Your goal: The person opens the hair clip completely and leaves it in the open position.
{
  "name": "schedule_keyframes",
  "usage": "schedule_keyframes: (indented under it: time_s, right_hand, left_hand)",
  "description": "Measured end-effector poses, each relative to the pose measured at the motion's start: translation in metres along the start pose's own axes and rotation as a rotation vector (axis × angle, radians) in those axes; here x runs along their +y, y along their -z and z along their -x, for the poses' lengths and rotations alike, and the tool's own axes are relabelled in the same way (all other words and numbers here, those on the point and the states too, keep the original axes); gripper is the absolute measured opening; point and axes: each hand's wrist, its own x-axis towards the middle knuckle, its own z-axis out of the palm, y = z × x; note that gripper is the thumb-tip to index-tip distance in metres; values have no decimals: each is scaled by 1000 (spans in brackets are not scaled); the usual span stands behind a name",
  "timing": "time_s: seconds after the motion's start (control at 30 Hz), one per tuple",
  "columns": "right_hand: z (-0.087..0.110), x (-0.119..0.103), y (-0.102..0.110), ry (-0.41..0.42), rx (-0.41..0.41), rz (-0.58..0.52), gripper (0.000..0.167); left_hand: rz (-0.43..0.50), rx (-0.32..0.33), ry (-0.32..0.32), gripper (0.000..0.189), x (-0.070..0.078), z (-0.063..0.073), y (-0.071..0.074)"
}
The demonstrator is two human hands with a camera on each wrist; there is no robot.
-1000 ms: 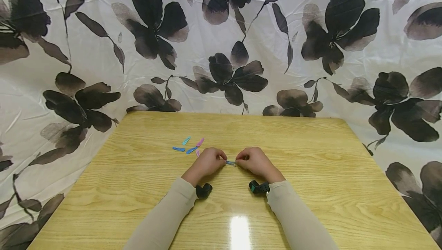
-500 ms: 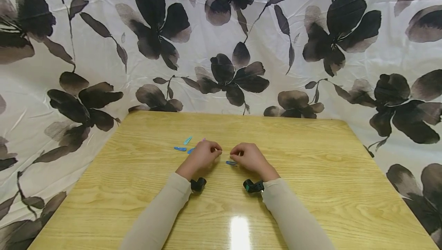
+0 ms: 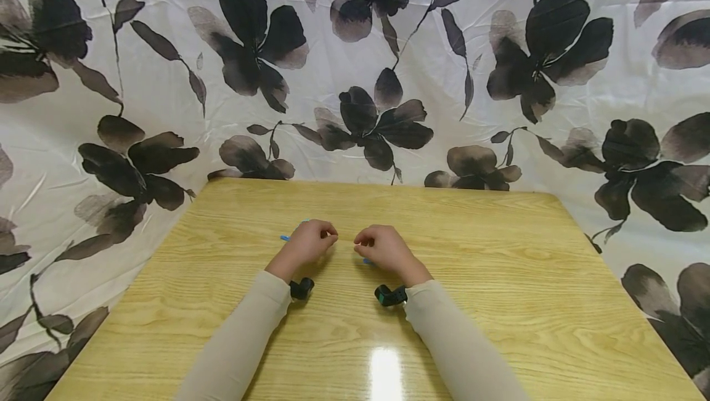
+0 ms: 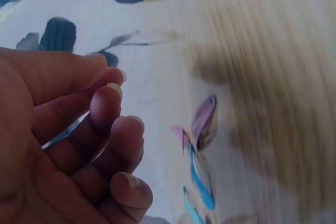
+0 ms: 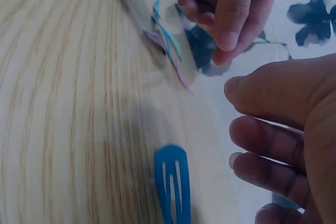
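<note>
My left hand hovers over the group of hair clips, fingers loosely bent and holding nothing. In the left wrist view, a purple snap clip, a pink clip, a blue clip and a teal clip lie on the table beyond its fingertips. My right hand is raised to the right, thumb and fingers apart with nothing between them. Beneath it lies a single blue snap clip, mostly covered in the head view. My left hand hides most of the group there.
The wooden table stretches out on both sides and toward the front. Behind it hangs a white cloth with dark flowers. Black wrist cameras are strapped to both wrists.
Both hands have let go of the blue clip, which stays on the table. They have lifted and shifted left, the left hand now covering most of the clip group.
</note>
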Motion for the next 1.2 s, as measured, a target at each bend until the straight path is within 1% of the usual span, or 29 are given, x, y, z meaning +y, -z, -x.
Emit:
schedule_keyframes:
  time_s: [0.1, 0.3, 0.5, 0.73, 0.97, 1.2]
  right_hand:
    - [-4, -3, -4, 6, -1, 22, 15]
    - [-9, -10, -10, 6, 6, 28, 13]
    - [-14, -16, -18, -3, 11, 57, 13]
    - [-20, -19, -29, -23, 11, 78, 16]
    - [-24, -23, -39, -27, 7, 145, 18]
    - [-26, -27, -48, -20, 15, 216, 19]
  left_hand:
    - [-5, -4, 8, 23, -4, 1, 3]
    - [-17, 10, 15, 23, -10, 3, 9]
    - [-69, 22, 15, 21, -17, 4, 13]
    - [-126, 21, 18, 18, -24, 2, 15]
    - [-197, 35, 0, 17, -29, -2, 14]
    - [-236, 22, -35, 14, -30, -4, 15]
